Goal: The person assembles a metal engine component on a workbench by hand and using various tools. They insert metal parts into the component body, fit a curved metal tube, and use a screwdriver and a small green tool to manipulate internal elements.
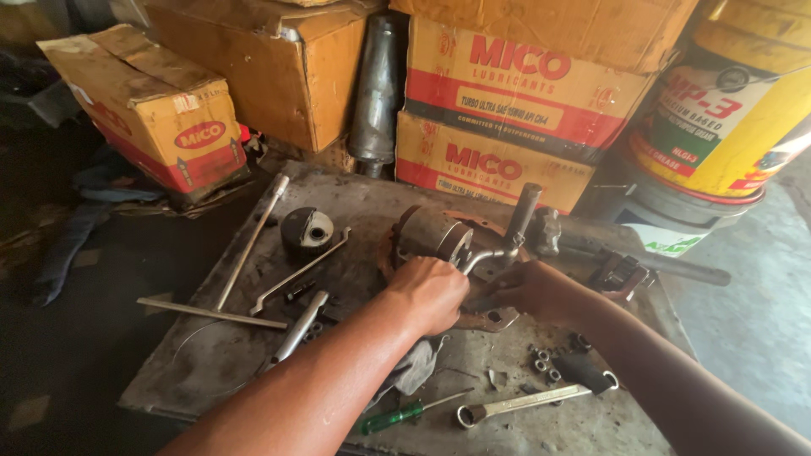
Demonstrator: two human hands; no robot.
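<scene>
Left hand (431,291) fisted around bent chrome socket-wrench handle (490,253), grip closed tight. Handle's long axis runs right and up from fist to upright socket. Right hand (541,291) rests just beside, on rusty round flange (486,317); its grip hidden, cannot tell. Grey cylindrical metal housing (431,236), grimy, sits mid-desk directly beyond left knuckles. Grey steel desk (220,355) stained.

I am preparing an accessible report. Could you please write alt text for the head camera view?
A person's left hand and right hand grip a bent metal wrench on a greasy cylindrical machine part on a dirty metal table. Loose tools lie around, including a green-handled screwdriver and a spanner; cardboard boxes stand behind.
</scene>
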